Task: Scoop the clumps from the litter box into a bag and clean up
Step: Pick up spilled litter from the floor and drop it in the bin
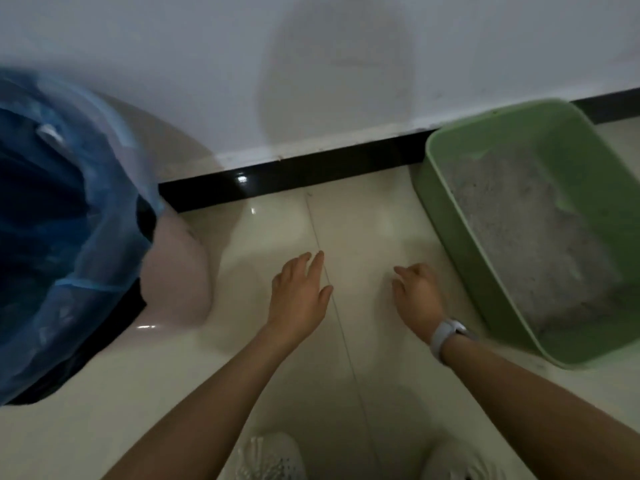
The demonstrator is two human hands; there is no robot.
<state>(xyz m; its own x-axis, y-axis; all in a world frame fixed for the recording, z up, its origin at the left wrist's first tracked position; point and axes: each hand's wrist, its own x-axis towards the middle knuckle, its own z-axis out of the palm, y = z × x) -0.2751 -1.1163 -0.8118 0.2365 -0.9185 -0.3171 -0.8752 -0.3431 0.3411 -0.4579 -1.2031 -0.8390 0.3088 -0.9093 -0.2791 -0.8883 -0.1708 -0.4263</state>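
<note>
Litter box [450, 188]: green, rectangular, open-topped, at 3 o'clock on the tiled floor [277, 393] against the baseboard, holding pale grey litter [526, 244]; individual clumps cannot be distinguished. The bin with blue bag [69, 202] stands at 9 o'clock. Left hand [298, 292] and right hand [417, 292] hover between them, fingers relaxed, holding nothing. Step judged: preparation. No scoop is visible; next move requires obtaining one.

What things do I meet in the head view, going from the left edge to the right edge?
Blue bag over the pink bin → left hand → right hand → white watch → green litter box.
</note>
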